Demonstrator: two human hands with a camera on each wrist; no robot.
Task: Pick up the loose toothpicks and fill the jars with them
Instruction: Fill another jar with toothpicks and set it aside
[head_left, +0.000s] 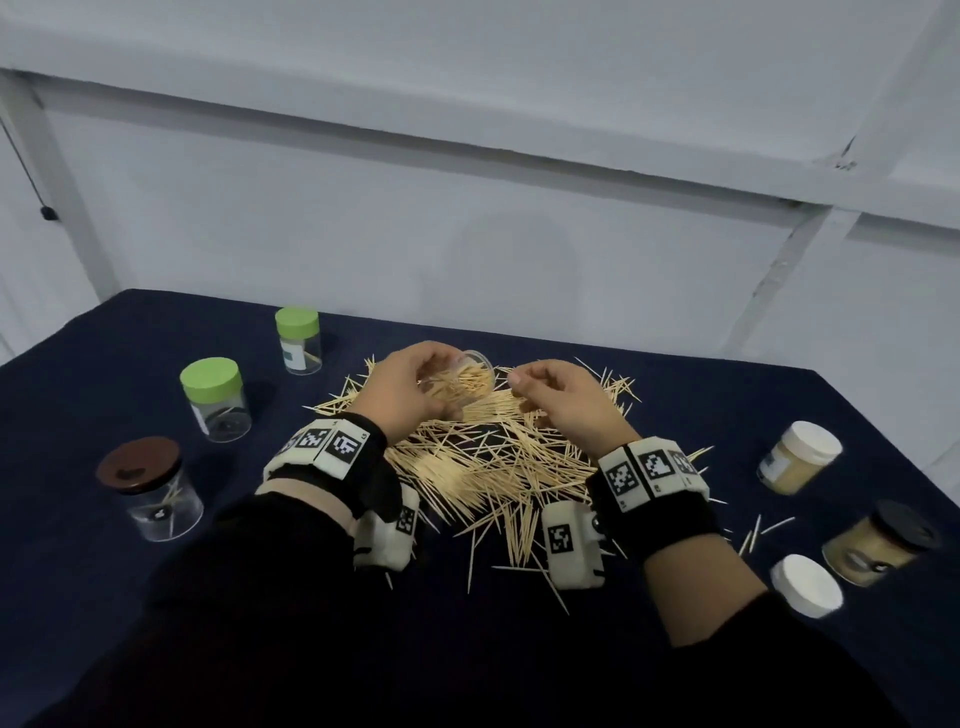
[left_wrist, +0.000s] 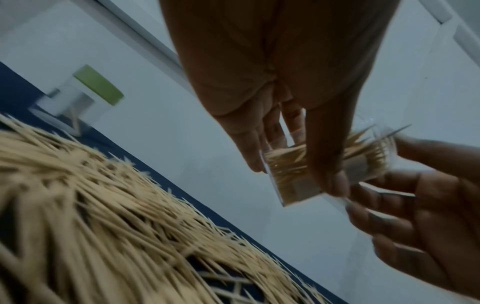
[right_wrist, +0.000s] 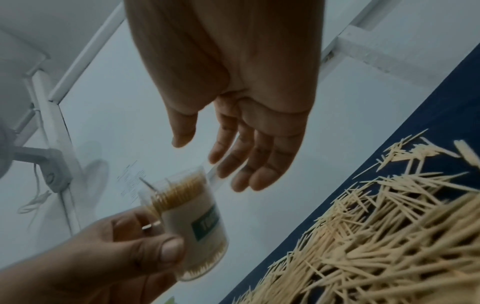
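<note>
Clear toothpick jar (head_left: 464, 382): nearly full, tilted, gripped by left hand (head_left: 402, 387) above toothpick pile (head_left: 488, 467). Right hand (head_left: 563, 402): fingers loosely extended, empty, just beside jar mouth.

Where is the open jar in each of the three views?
Head: open jar at centre, above the toothpick pile, in the left hand.
Left wrist: centre right, under the fingers.
Right wrist: lower left, held by the left hand.
Shared landmark: the toothpick pile.
</note>
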